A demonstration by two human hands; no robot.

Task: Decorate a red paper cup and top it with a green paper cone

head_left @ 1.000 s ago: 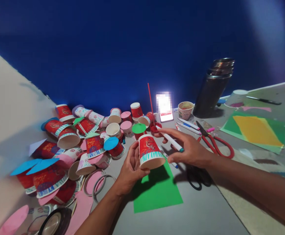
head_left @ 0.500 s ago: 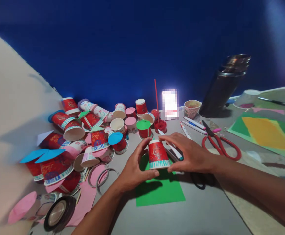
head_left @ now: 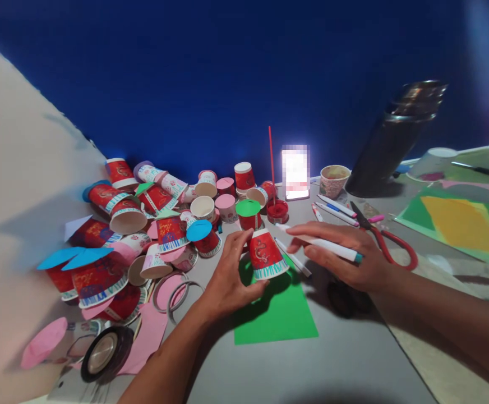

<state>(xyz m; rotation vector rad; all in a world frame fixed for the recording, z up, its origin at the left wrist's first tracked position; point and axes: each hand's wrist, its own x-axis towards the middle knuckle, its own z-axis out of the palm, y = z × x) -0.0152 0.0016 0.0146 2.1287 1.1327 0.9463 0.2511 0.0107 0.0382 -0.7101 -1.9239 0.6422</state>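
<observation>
Head view: cup pile (head_left: pixel 171 233) left of held cup (head_left: pixel 266 255), scissors (head_left: pixel 379 234) right

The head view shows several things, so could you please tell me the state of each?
Red cup: upside down, tilted, in the left hand.
Pen: held in the right hand.
Green sheet: lying flat.
Phone: upright, screen lit.
Red pot: open, red stick in it.
Scissors: lying down, partly hidden.
Flask: standing.
Patterned cup: upright, open.
Piled cups: jumbled, many tipped.
</observation>
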